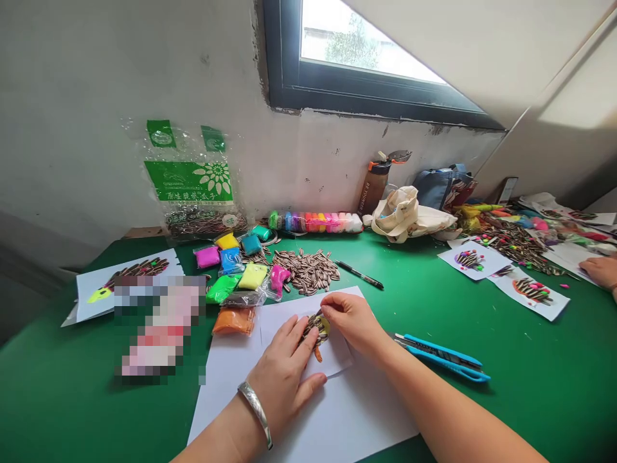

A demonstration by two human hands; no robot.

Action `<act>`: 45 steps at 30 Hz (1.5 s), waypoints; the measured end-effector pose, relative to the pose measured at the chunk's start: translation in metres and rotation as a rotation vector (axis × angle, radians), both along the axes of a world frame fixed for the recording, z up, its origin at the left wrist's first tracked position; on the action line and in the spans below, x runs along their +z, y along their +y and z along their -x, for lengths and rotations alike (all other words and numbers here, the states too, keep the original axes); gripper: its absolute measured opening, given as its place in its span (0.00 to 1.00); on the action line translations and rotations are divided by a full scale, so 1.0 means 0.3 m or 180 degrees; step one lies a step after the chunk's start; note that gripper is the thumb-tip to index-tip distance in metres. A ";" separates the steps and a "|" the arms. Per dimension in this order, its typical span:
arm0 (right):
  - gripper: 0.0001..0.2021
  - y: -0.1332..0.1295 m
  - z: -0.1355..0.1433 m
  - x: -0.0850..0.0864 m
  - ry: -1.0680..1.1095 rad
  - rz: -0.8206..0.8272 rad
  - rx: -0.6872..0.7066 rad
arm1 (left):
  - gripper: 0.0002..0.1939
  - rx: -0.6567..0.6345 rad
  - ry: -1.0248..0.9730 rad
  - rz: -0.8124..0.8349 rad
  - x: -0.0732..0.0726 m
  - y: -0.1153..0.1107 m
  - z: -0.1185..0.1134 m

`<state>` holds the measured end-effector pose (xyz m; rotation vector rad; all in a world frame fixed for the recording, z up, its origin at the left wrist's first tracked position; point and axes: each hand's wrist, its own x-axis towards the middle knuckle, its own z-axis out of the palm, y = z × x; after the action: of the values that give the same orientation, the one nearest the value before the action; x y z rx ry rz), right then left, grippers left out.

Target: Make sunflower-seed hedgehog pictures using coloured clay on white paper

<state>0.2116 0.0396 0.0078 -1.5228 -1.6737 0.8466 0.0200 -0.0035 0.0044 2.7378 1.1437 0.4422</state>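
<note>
My left hand [284,363], with a silver bangle at the wrist, lies with fingers stretched over a small white card [337,363]. On that card is a patch of striped sunflower seeds [308,331] set on yellow-green clay [324,328], with an orange-brown clay piece [318,354] below. At the patch's upper right edge, my right hand [351,318] pinches thumb and forefinger together; what sits between the fingertips is hidden. A large white sheet [231,392] lies under the card. Loose sunflower seeds [308,269] are heaped just beyond it.
Packets of coloured clay [252,276] lie left of the seeds, a black pen [360,274] right of them. Blue cutters [443,357] rest beside my right forearm. A seed bag [193,186] leans on the wall. Finished-looking seed cards [475,259] and another person's hand [600,270] are at right.
</note>
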 end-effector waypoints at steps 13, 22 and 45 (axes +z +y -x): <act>0.10 0.005 0.005 0.011 -0.0620 -0.0102 0.0130 | 0.30 -0.0002 -0.0261 -0.0012 0.000 0.007 -0.021; 0.09 0.007 0.016 -0.002 -0.0867 -0.0234 0.0355 | 0.32 0.0071 -0.0137 0.0092 0.010 0.012 -0.039; 0.12 0.019 -0.067 0.032 -0.1566 -0.0356 0.0274 | 0.33 0.0070 -0.0161 0.0188 0.013 0.004 -0.033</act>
<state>0.2317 0.0454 0.0173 -1.6805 -2.1085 0.4265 0.0298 -0.0022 0.0082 2.6509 1.1565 0.4700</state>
